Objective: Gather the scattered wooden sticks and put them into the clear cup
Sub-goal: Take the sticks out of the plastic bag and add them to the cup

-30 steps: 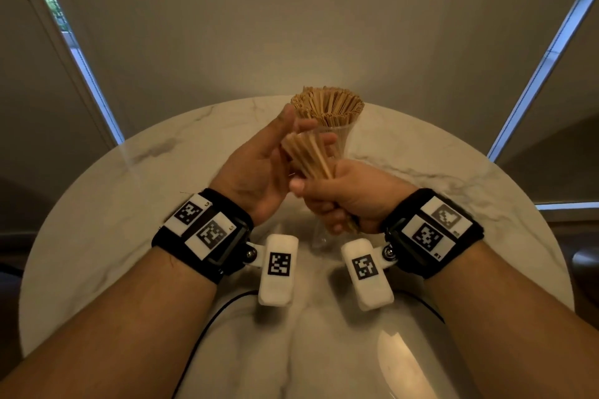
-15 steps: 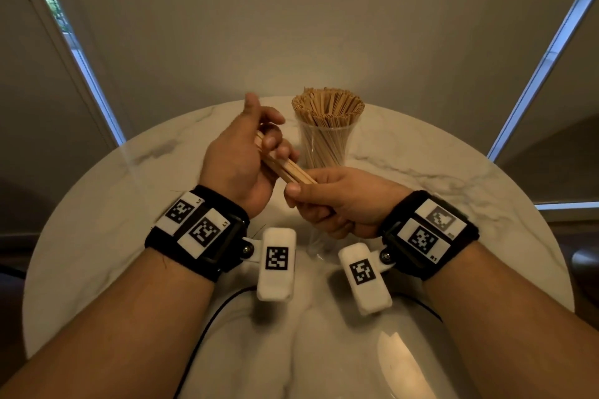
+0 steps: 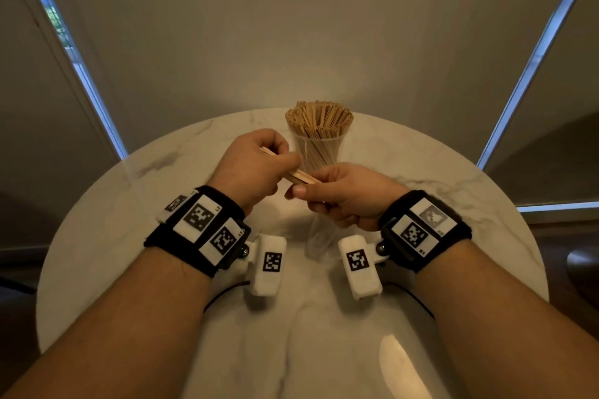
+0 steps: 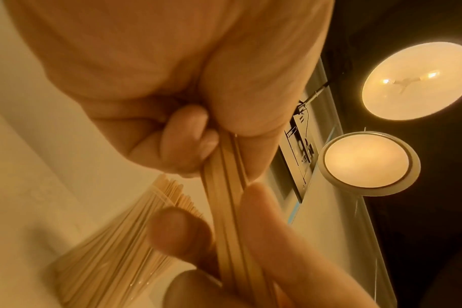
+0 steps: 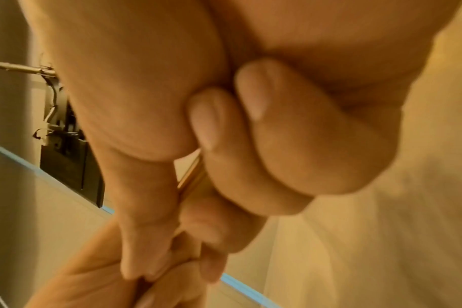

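Fingers (image 3: 291,160) of both hands clamped on one small bundle of sticks (image 3: 299,177).
Lying near-level between left hand (image 3: 251,168) and right hand (image 3: 346,194), just before the stick-filled cup (image 3: 319,149); needs upending; right hand nearer.

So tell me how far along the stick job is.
Mostly done: the clear cup is already packed with wooden sticks. In hand: the left hand and right hand both grip one small bundle beside the cup. Left: dropping it in. No loose sticks show on the table.
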{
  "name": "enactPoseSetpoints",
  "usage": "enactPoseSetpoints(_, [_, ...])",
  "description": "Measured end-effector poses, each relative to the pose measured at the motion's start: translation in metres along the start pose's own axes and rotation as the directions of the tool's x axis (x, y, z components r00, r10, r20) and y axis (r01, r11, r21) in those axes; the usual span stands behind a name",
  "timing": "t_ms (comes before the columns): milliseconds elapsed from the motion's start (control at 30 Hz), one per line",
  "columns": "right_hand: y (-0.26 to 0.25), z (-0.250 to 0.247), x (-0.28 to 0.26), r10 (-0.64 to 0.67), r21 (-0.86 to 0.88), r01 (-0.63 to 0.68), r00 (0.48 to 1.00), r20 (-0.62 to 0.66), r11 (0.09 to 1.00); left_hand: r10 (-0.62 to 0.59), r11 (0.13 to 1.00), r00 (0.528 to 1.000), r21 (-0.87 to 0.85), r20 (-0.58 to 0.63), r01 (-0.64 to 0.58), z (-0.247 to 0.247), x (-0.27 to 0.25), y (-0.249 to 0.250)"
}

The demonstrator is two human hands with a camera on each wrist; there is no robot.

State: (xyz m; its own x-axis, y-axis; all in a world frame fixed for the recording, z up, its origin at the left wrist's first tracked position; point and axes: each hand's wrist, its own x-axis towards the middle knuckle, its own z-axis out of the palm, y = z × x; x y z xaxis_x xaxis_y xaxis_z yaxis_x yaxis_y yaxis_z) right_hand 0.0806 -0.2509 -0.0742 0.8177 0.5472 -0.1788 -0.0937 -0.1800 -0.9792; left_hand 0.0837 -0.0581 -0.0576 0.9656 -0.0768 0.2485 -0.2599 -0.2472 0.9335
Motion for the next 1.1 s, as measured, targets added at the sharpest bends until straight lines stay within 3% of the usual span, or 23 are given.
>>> enactPoseSetpoints(67, [-0.006,-0.004,-0.002,-0.121,0.082,0.129,0.988,-0.094,0.988,-0.052,0.990,0.997,-0.137,-0.059,0.043,-0.002,0.004,0.001])
enactPoseSetpoints(167, [-0.017,-0.003,-0.004,-0.246,0.167,0.303,0.924,-0.293,0.938,-0.097,0.945,0.979,-0.325,-0.178,0.035,-0.005,0.011,0.005])
enactPoseSetpoints(333, [-0.035,0.002,0.001,-0.258,0.193,0.389,0.837,-0.482,0.901,-0.001,0.943,0.992,-0.329,-0.124,-0.040,0.004,0.013,0.009])
enactPoseSetpoints(433, [-0.044,0.000,0.003,-0.285,0.214,0.480,0.763,-0.580,0.851,-0.067,0.899,0.971,-0.435,-0.229,-0.041,0.005,0.022,0.013])
enactPoseSetpoints(533, [-0.048,0.004,0.011,-0.341,0.173,0.541,0.714,-0.611,0.823,-0.128,0.868,0.967,-0.497,-0.221,0.001,0.013,0.029,0.019])
enactPoseSetpoints(667, [-0.053,-0.007,0.016,-0.367,0.044,0.532,0.640,-0.675,0.845,-0.039,0.916,0.997,-0.400,-0.062,0.011,0.019,0.037,0.028])
enactPoseSetpoints(767, [-0.060,-0.026,0.015,-0.380,-0.024,0.526,0.581,-0.720,0.850,-0.002,0.984,0.999,-0.178,-0.036,-0.004,0.018,0.047,0.037])
enactPoseSetpoints(900, [-0.067,-0.050,0.011,-0.422,-0.222,0.448,0.419,-0.804,0.866,-0.014,0.999,1.000,0.034,-0.018,0.014,0.023,0.056,0.034])
enactPoseSetpoints(1000, [-0.070,-0.065,0.007,-0.459,-0.355,0.343,0.297,-0.838,0.870,-0.064,0.976,0.991,0.216,0.115,0.038,0.025,0.059,0.027])
enactPoseSetpoints(1100, [-0.075,-0.073,0.004,-0.543,-0.501,0.216,0.256,-0.800,0.838,0.015,0.851,0.959,0.500,0.282,-0.161,0.024,0.064,0.024])
